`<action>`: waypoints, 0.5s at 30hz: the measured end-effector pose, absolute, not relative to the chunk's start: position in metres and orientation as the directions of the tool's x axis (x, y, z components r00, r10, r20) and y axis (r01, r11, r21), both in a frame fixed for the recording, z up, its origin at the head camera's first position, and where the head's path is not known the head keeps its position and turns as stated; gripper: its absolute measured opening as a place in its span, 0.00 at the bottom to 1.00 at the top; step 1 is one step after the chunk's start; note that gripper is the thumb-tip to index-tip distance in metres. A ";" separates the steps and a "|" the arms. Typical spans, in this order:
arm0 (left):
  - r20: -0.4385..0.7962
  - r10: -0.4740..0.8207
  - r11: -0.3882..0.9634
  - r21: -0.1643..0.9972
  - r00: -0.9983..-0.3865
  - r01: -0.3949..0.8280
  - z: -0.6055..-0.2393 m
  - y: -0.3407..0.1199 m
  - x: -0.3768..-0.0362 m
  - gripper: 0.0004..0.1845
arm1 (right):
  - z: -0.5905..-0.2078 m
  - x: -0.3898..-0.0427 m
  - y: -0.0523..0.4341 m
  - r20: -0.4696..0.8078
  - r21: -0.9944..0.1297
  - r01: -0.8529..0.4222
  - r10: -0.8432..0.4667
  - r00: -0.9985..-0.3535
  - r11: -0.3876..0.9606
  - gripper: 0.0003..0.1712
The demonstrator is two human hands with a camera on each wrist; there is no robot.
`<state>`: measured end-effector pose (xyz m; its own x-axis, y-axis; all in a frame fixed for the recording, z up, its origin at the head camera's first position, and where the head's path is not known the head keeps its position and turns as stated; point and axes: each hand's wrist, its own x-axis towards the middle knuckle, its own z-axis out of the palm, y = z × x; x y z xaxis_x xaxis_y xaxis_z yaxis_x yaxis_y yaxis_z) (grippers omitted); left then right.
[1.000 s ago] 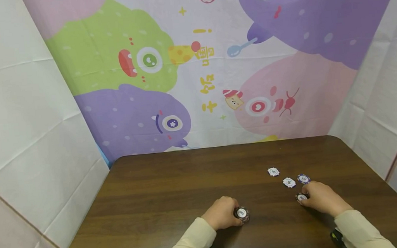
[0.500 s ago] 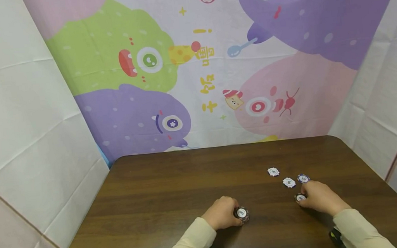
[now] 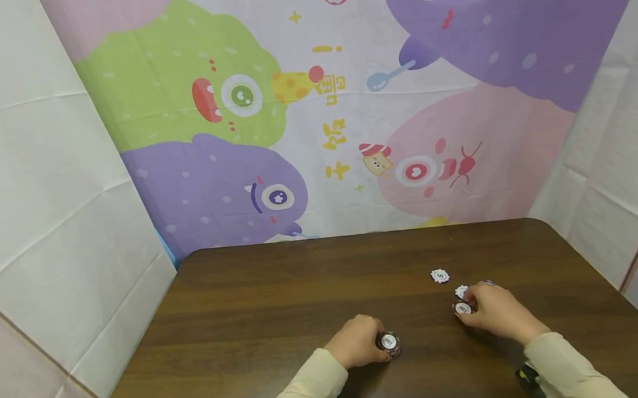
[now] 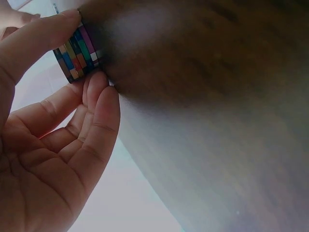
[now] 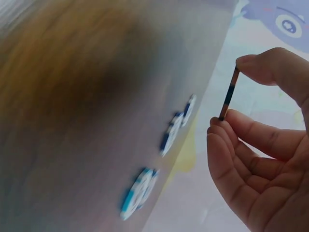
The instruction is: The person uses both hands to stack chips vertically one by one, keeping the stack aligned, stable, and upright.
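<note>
On the brown table, my left hand (image 3: 357, 342) grips a short stack of poker chips (image 3: 389, 342) with a dark chip on top. Edges of several colours show along that stack (image 4: 77, 55) in the left wrist view, between thumb and fingers. To the right, my right hand (image 3: 499, 313) pinches one dark poker chip (image 3: 462, 309) by its rim. Seen edge-on in the right wrist view, this chip (image 5: 229, 94) is held off the table. Just behind it lies a white chip (image 3: 460, 291), partly covered. A blue-edged chip (image 3: 489, 282) is mostly hidden by the right hand.
Another white chip (image 3: 440, 275) lies farther back on the table (image 3: 280, 283). A patterned cloth (image 3: 348, 209) hangs behind the far edge, with pale sheets at both sides. A dark object (image 3: 528, 375) sits by the right wrist.
My right hand has lifted the dark chip and carried it left, toward the stack, now overlapping the nearer white chip in view. The left hand and its stack have stayed in place.
</note>
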<state>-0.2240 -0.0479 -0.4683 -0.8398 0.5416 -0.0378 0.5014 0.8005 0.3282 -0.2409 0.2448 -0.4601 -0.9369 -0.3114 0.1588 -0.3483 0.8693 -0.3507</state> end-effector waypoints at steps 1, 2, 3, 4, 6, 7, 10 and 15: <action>-0.041 0.541 0.801 0.329 -0.840 0.500 -0.468 -0.048 -0.224 0.12 | -0.459 -0.241 0.242 0.169 -0.349 -0.358 -0.318 -0.933 0.866 0.11; -0.042 0.540 0.803 0.324 -0.841 0.500 -0.468 -0.048 -0.223 0.13 | -0.457 -0.241 0.239 0.176 -0.351 -0.365 -0.322 -0.930 0.862 0.12; -0.043 0.539 0.804 0.325 -0.841 0.498 -0.467 -0.048 -0.223 0.13 | -0.455 -0.241 0.235 0.188 -0.353 -0.377 -0.330 -0.925 0.856 0.12; -0.042 0.539 0.803 0.326 -0.841 0.498 -0.467 -0.048 -0.223 0.13 | -0.454 -0.241 0.232 0.194 -0.359 -0.389 -0.340 -0.920 0.848 0.13; -0.041 0.537 0.805 0.323 -0.842 0.497 -0.467 -0.047 -0.223 0.13 | -0.451 -0.241 0.225 0.203 -0.375 -0.407 -0.355 -0.913 0.833 0.14; -0.041 0.537 0.805 0.324 -0.843 0.497 -0.467 -0.047 -0.223 0.13 | -0.449 -0.241 0.221 0.202 -0.385 -0.412 -0.360 -0.911 0.826 0.13; -0.041 0.536 0.805 0.326 -0.844 0.495 -0.467 -0.047 -0.223 0.13 | -0.447 -0.242 0.211 0.195 -0.405 -0.427 -0.380 -0.904 0.809 0.13; -0.033 0.536 0.804 0.325 -0.843 0.499 -0.469 -0.047 -0.224 0.12 | -0.446 -0.244 0.195 0.192 -0.417 -0.452 -0.410 -0.892 0.788 0.14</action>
<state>-0.2242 -0.0469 -0.4685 -0.8433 0.5364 -0.0326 0.4986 0.8036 0.3250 -0.2436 0.1950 -0.4463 -0.8916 -0.4100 0.1921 -0.4524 0.7883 -0.4170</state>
